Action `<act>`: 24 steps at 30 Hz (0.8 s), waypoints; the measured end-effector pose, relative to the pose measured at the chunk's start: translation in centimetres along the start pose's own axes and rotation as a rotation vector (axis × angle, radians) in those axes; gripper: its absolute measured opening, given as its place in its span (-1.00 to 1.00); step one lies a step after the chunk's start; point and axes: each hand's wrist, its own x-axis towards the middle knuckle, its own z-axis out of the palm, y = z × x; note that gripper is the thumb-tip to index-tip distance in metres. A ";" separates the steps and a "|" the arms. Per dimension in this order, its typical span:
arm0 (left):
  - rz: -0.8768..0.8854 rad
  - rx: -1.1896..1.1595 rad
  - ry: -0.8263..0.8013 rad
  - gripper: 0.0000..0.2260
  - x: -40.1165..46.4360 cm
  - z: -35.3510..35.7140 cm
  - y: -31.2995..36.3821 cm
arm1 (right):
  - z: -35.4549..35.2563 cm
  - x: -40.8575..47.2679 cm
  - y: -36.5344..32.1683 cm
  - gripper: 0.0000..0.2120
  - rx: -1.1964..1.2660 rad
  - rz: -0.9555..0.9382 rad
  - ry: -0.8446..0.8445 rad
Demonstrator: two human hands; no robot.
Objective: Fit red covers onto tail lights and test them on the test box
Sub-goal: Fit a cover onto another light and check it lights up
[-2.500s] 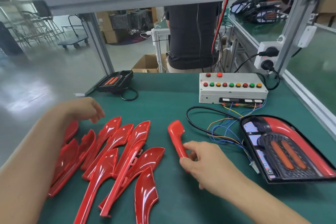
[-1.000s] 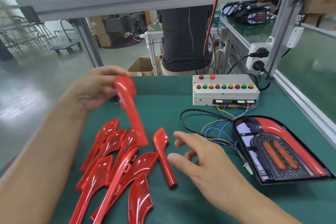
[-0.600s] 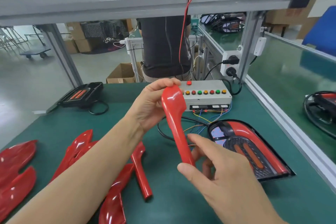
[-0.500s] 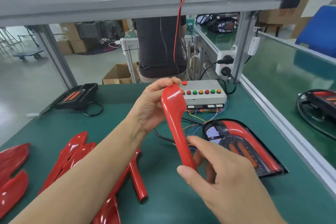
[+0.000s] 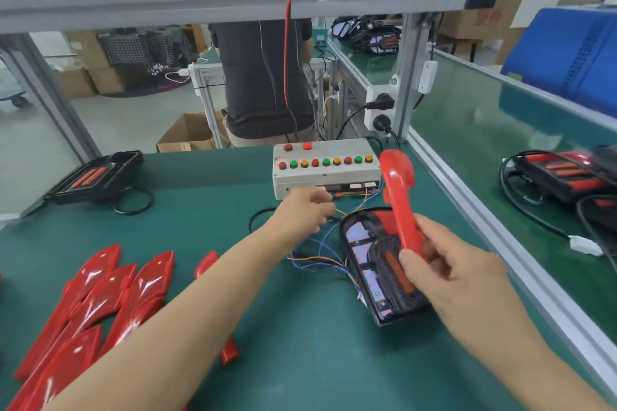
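Observation:
My right hand grips the narrow end of a long red cover and holds it upright over the black tail light lying on the green mat. My left hand is stretched out near the coloured wires, just in front of the white test box with its row of buttons; the hand is blurred, its fingers look loosely bent and hold nothing. Several more red covers lie in a heap at the left. A single red cover is partly hidden under my left forearm.
Another black tail light with its cable sits at the far left of the mat. An aluminium rail bounds the right side; beyond it lie more tail lights. A person in a dark shirt stands behind the bench.
My left hand has let go of the red cover and moved forward toward the wires by the test box. My right hand now holds the cover alone, over the tail light.

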 end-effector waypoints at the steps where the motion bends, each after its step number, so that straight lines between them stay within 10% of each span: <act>1: -0.039 0.092 -0.067 -0.83 0.0 0.8 -0.2 | -0.3 0.1 0.7 -0.69 0.013 0.009 0.014; 6: -0.149 0.206 -0.187 -0.81 0.7 3.2 0.7 | -0.2 0.2 2.5 -0.50 -0.017 -0.015 -0.020; 15: -0.391 -0.939 -0.177 -0.77 -1.0 3.4 1.2 | -1.0 -1.8 1.6 -0.53 -0.280 -0.167 -0.155; 24: -0.268 -0.885 -0.074 -0.81 -2.3 3.3 1.2 | -0.1 -3.2 0.8 -0.54 -0.728 -0.334 -0.143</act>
